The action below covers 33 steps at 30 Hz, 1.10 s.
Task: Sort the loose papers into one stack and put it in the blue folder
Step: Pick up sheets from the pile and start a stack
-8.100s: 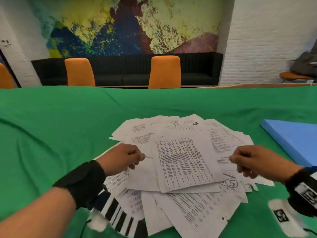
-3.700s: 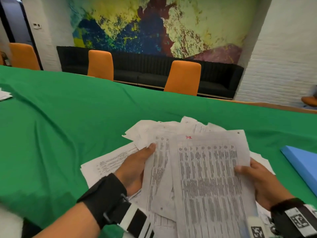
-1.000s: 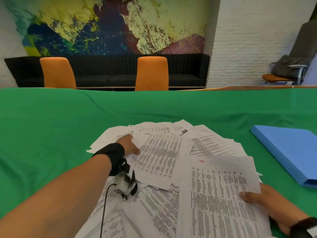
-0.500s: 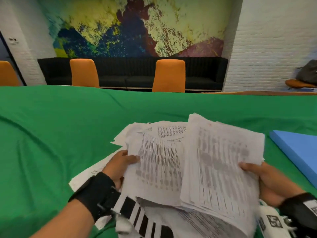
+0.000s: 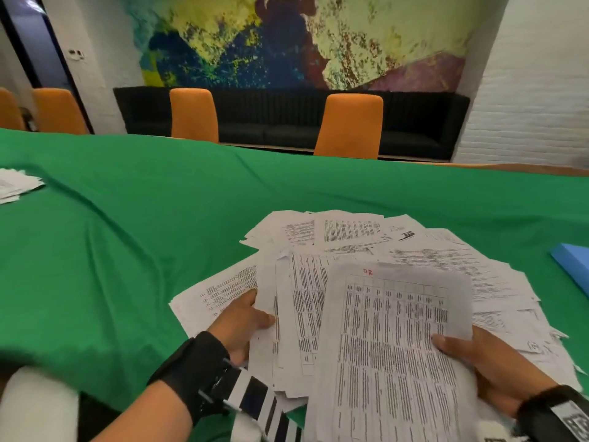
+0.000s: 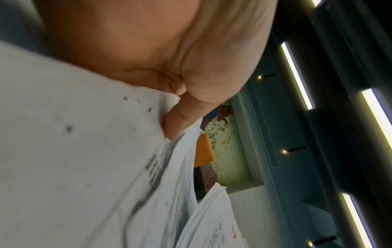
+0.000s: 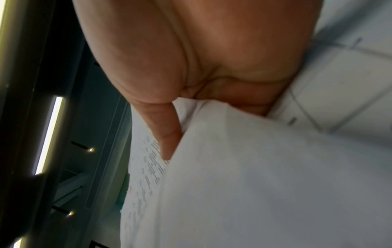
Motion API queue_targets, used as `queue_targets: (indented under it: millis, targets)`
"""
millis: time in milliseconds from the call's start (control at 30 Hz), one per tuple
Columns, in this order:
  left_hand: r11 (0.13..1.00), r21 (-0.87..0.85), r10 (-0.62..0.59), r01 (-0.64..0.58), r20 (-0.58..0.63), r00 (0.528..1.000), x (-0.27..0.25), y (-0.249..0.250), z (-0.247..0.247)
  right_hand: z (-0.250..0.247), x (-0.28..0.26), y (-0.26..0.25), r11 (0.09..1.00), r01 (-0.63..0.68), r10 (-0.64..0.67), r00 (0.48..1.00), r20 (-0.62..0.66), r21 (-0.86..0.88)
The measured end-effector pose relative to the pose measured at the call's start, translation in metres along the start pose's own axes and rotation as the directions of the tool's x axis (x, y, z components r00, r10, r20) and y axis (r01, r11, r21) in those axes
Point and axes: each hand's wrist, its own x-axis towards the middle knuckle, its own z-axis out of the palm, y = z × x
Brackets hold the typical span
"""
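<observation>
A gathered stack of printed sheets [image 5: 392, 346] is lifted above the green tablecloth, its top sheet marked in red. My right hand [image 5: 478, 362] grips its right edge, thumb on top [image 7: 167, 134]. My left hand [image 5: 245, 320] pinches a second bundle of sheets [image 5: 296, 314] at the left edge, thumb over the paper [image 6: 180, 117]. More loose papers [image 5: 430, 250] lie spread on the cloth behind and beneath both bundles. A corner of the blue folder [image 5: 573, 263] shows at the right edge of the head view.
A separate small pile of papers [image 5: 16, 186] lies at the far left of the green table [image 5: 127, 234]. Orange chairs [image 5: 350, 126] and a black sofa stand beyond the table's far edge.
The bundles in both hands have come lower and flatter, and the left bundle now tucks under the right stack. The head view has swung left, leaving only the folder's corner.
</observation>
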Motion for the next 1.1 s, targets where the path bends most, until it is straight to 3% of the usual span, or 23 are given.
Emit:
queue_targets:
  millis: [100,233,333,467,567,667,733,800,833,900,933,1000,1033,1067,1100]
  targets:
    - [0.996,-0.078,0.042,-0.044,-0.022,0.999,-0.005,0.005,0.000,-0.001,-0.001,-0.001,0.999,0.019,-0.019,1.000,0.008,0.027]
    - [0.987,-0.101,0.136,-0.125,0.113,0.984,-0.015,0.011,-0.002,-0.007,0.000,-0.020,0.983,0.104,-0.103,0.995,-0.012,0.150]
    - [0.972,-0.153,0.200,-0.177,0.144,0.969,-0.018,0.009,0.006,0.004,0.000,-0.037,0.955,0.190,-0.195,0.981,0.000,0.229]
    - [0.964,-0.163,0.242,-0.209,0.220,0.945,-0.022,0.005,0.031,0.035,0.000,-0.043,0.967,0.211,-0.220,0.974,0.052,0.141]
    - [0.958,-0.163,0.261,-0.236,0.160,0.952,-0.030,0.010,0.045,0.046,0.001,-0.045,0.937,0.350,-0.350,0.937,-0.017,0.015]
    - [0.905,0.082,0.406,-0.418,0.133,0.904,-0.036,0.023,0.057,0.062,-0.008,-0.064,0.834,0.541,-0.549,0.832,-0.076,-0.111]
    - [0.813,0.240,0.512,-0.531,0.139,0.848,-0.040,0.038,0.066,0.070,-0.017,-0.084,0.677,0.719,-0.733,0.677,-0.065,-0.159]
    - [0.736,0.251,0.620,-0.629,0.122,0.775,-0.041,0.053,0.070,0.070,-0.025,-0.101,0.508,0.857,-0.862,0.505,-0.049,-0.089]
    - [0.708,0.237,0.660,-0.666,0.115,0.742,-0.043,0.059,0.070,0.068,-0.028,-0.107,0.469,0.883,-0.882,0.467,-0.058,-0.027]
    - [0.670,0.191,0.713,-0.718,0.106,0.693,-0.046,0.063,0.068,0.060,-0.029,-0.107,0.508,0.861,-0.859,0.509,-0.057,0.041]
    - [0.665,0.169,0.725,-0.727,0.085,0.683,-0.045,0.059,0.066,0.056,-0.026,-0.099,0.573,0.820,-0.819,0.573,-0.029,0.004]
    - [0.706,0.167,0.700,-0.688,-0.019,0.714,-0.043,0.045,0.066,0.053,-0.020,-0.075,0.707,0.695,-0.698,0.715,0.026,-0.130]
    - [0.723,0.196,0.682,-0.662,-0.051,0.729,-0.044,0.037,0.068,0.055,-0.021,-0.065,0.747,0.640,-0.647,0.762,0.028,-0.180]
    - [0.720,0.236,0.682,-0.653,-0.066,0.728,-0.042,0.031,0.072,0.059,-0.023,-0.059,0.762,0.615,-0.623,0.782,0.029,-0.204]
    - [0.700,0.278,0.697,-0.658,-0.063,0.714,-0.039,0.029,0.077,0.062,-0.025,-0.059,0.739,0.632,-0.646,0.763,0.020,-0.231]
